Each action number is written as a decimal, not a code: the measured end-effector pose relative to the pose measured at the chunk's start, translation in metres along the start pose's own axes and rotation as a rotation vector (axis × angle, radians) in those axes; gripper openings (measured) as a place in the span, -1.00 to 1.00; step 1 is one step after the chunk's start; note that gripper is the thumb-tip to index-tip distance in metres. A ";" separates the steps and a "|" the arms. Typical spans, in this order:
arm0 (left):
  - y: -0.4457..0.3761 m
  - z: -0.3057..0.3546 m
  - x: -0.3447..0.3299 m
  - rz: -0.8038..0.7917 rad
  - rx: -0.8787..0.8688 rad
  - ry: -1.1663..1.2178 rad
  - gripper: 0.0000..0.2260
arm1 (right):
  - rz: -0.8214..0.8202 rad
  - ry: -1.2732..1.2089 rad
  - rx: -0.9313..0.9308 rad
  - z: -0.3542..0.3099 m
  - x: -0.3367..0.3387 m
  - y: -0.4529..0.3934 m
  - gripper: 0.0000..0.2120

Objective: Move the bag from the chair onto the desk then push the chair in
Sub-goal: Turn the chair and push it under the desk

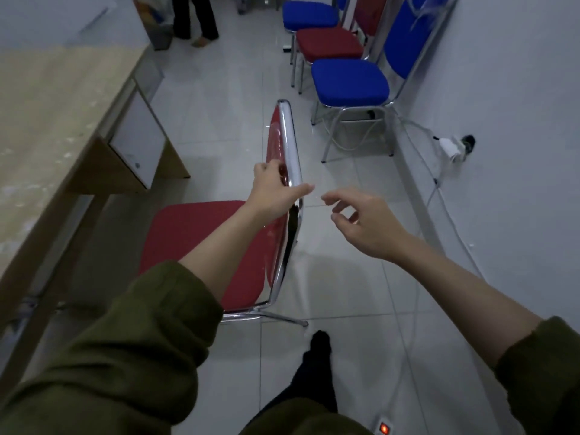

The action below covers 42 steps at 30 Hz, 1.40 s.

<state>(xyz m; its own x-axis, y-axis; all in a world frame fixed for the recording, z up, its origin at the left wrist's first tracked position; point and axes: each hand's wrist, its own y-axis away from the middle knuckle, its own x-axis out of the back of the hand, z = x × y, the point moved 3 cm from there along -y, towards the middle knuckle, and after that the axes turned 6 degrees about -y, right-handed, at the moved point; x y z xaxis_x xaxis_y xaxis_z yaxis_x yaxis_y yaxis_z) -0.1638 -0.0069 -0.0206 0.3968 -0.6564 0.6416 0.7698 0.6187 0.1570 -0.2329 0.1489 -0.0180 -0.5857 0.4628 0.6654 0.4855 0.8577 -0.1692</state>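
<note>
A red padded chair (201, 243) with a chrome frame stands beside the wooden desk (53, 114), its seat bare and its backrest (284, 142) facing right. My left hand (276, 191) rests on the top of the backrest, fingers curled over the chrome rail. To the right of the backrest my right hand (364, 221) hovers just apart from it, fingers spread, holding nothing. No bag shows in view, on the seat or on the visible desk top.
Three chairs line the right wall: blue (348, 81), red (329, 42), blue (309, 14). Cables and a plug (452, 146) run along that wall. A power strip light (383, 428) glows on the floor. Another person's legs (194, 20) stand at the back.
</note>
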 end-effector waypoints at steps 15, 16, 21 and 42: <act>-0.076 0.014 0.001 -0.188 0.038 0.199 -0.09 | -0.379 0.242 0.333 0.041 0.031 -0.193 -0.53; -0.076 0.012 0.000 -0.184 0.052 0.198 -0.06 | -0.405 0.261 0.375 0.040 0.028 -0.205 -0.51; -0.074 0.014 0.001 -0.129 0.127 0.177 0.00 | -0.566 0.332 0.550 0.034 0.000 -0.250 -0.51; 0.008 0.003 0.008 0.510 0.660 -0.553 -0.51 | -0.955 0.264 1.179 0.007 -0.058 -0.269 -0.80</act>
<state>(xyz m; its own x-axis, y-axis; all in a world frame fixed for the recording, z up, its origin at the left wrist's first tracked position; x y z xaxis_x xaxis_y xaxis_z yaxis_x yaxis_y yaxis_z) -0.1553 -0.0059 -0.0121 0.1849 -0.0570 0.9811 0.0741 0.9963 0.0439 -0.3340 -0.1068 -0.0161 -0.1800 -0.2869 0.9409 -0.8388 0.5444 0.0056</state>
